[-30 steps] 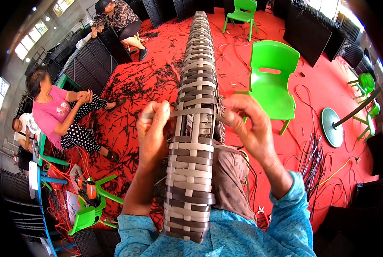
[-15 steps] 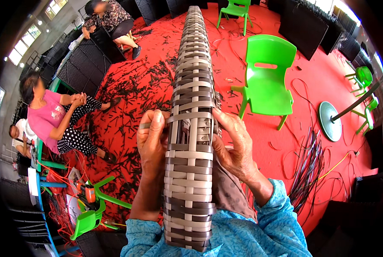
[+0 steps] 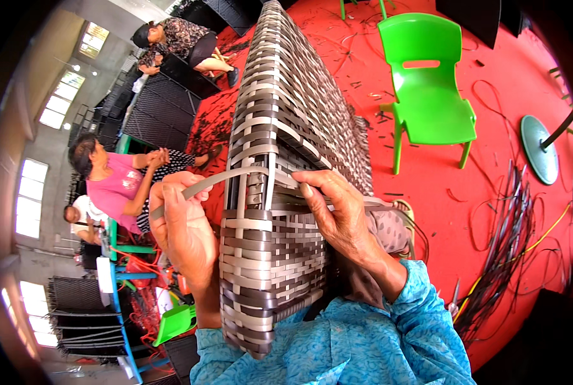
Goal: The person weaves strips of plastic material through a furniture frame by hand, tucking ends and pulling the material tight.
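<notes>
A woven panel (image 3: 293, 83) in brown and grey plastic strips stands upright before me, its narrow edge turned my way and its right face showing. Midway along the edge is an open gap in the weave with frame bars inside. My left hand (image 3: 187, 234), left of the edge, is closed on one end of a flat grey strip (image 3: 225, 176), which arches over to the gap. On the right face, my right hand (image 3: 341, 221) has thumb and forefinger closed on a strip where it enters the weave. A loose length trails right from beneath that hand.
A green plastic chair (image 3: 430, 96) stands right on the red floor (image 3: 427, 212). Near it lie a bundle of dark strips (image 3: 498, 250) and a round stand base (image 3: 538, 149). At left sit several people, including one in a pink top (image 3: 116, 186), beside black woven panels (image 3: 161, 109).
The panel has turned, bringing its right face into sight. My left hand has moved out left with the strip drawn into an arc; my right hand has shifted onto the right face.
</notes>
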### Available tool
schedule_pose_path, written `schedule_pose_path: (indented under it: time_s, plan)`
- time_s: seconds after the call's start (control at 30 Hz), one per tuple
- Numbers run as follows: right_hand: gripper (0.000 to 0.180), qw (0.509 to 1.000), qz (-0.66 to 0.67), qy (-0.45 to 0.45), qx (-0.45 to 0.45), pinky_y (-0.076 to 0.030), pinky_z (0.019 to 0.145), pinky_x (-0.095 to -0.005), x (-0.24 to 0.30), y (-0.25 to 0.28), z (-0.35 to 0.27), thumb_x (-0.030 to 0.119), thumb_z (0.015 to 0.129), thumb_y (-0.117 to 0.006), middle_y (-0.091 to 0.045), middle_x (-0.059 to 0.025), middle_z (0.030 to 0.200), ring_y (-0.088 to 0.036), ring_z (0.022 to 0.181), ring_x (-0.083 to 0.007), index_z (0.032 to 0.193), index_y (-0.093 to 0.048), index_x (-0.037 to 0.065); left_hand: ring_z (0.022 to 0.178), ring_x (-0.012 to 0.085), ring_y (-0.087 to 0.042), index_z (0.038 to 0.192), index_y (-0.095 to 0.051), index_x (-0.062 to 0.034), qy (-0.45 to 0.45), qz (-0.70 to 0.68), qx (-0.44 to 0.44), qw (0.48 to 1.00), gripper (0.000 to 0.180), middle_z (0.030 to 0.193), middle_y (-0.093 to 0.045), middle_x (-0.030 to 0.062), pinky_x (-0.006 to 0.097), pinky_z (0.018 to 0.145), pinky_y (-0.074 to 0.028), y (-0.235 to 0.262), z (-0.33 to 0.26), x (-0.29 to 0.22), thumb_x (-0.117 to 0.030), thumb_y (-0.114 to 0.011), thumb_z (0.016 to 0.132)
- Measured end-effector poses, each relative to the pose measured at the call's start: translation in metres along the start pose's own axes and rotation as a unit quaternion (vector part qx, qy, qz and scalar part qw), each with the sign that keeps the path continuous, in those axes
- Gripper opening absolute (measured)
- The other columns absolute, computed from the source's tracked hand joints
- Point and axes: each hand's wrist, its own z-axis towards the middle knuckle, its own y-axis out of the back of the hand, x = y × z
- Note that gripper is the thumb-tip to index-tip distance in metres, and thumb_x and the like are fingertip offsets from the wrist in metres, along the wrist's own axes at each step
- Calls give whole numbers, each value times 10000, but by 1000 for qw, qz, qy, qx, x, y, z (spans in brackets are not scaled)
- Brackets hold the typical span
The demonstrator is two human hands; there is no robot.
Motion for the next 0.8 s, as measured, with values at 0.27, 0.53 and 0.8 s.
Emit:
schedule_pose_path:
  time_s: [0.27, 0.53, 0.8]
  plan:
    - [97, 998, 50, -46, 4, -464, 655, -332, -24, 5, -2, 7, 797, -554, -570, -136, 789, -571, 734, -296, 894, -554, 10, 855, 96, -428, 1063, -480, 8, 92, 150, 141, 974, 489, 983, -514, 64, 223, 757, -336, -6, 0, -5, -228, -718, 707]
    - [135, 813, 452, -292, -223, -260, 487, -186, -68, 24, -31, 238, 904, -494, -366, 64, 634, -307, 536, -37, 902, -498, 102, 836, 101, -404, 1060, -521, -1, 74, 329, 161, 928, 442, 1042, -469, 45, 220, 740, -333, -10, 3, -10, -227, -686, 718]
    - [276, 695, 620, -359, -68, -188, 435, -196, -52, 30, -13, 197, 842, -591, -361, 71, 619, -240, 485, -33, 1085, -546, 76, 977, 178, -472, 1069, -549, -16, -26, 459, 210, 863, 375, 1104, -529, 113, 259, 733, -369, -11, 7, -14, -245, -599, 777]
